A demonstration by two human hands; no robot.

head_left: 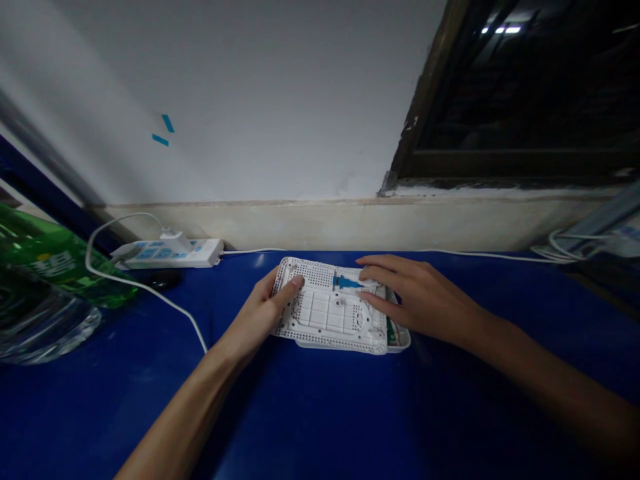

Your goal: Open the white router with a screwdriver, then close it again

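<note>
A white perforated plastic cover [320, 310] shows its ribbed inner side, with a blue piece [349, 282] near its upper middle. My left hand [265, 307] grips its left end, thumb on top. Beneath the cover lies a white housing [404, 341], where a bit of green circuit board [391, 331] shows at the right. My right hand [407, 293] is over the cover's upper right part, its fingers apart and bent, fingertips at the cover near the blue piece. Whether something small sits under those fingertips is hard to tell.
On the blue table [320, 413], a white power strip [200, 253] with a plugged-in adapter [175, 240] stands at the back left. Its white cable loops forward. Green bottles [55, 267] and a dark object [165, 279] are at the left. More cable [560, 250] lies at the back right.
</note>
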